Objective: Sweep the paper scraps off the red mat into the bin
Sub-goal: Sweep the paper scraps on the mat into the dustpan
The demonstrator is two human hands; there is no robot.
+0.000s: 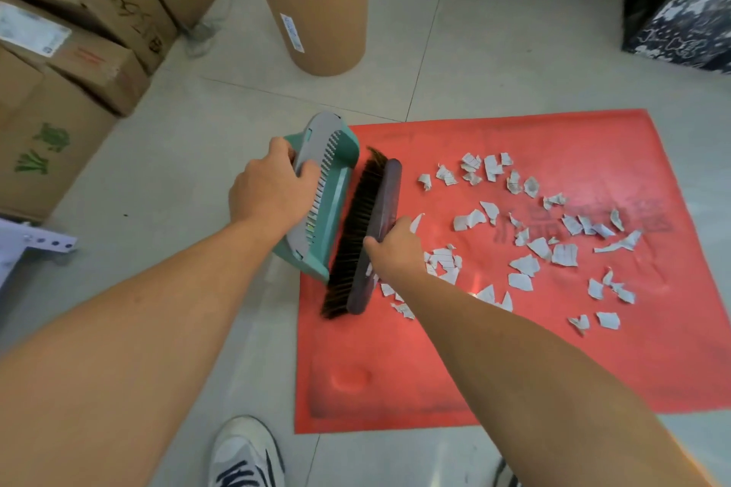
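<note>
The left hand (273,194) grasps the teal dustpan (338,190) by its grey upper edge, fingers curled over the comb-toothed rim. It tips the pan so its open mouth faces away from that hold, toward the brush, with its lip at the near-left edge of the red mat (514,368). This looks meant to give the scraps a scoop to land in. The right hand (395,249) is clenched round the dark wooden back of the hand brush (381,202), gripping nearer the end closest to the person. The long brown bristles (352,241) point from the grip toward the pan and lie just beside its mouth. The paper scraps (526,265) lie on the mat on the far side of the right hand's grip from the pan. A few lie right by its knuckles and wrist, the rest are spread well beyond. By my reading nearly all remain to be drawn in, and whether any lie inside the pan cannot be told. The bin (320,12), a tall cardboard drum with a yellow rim, stands off the mat beyond the left hand's hold, near enough to tip the pan into. Stacked cardboard boxes (79,51) stand to its left.
</note>
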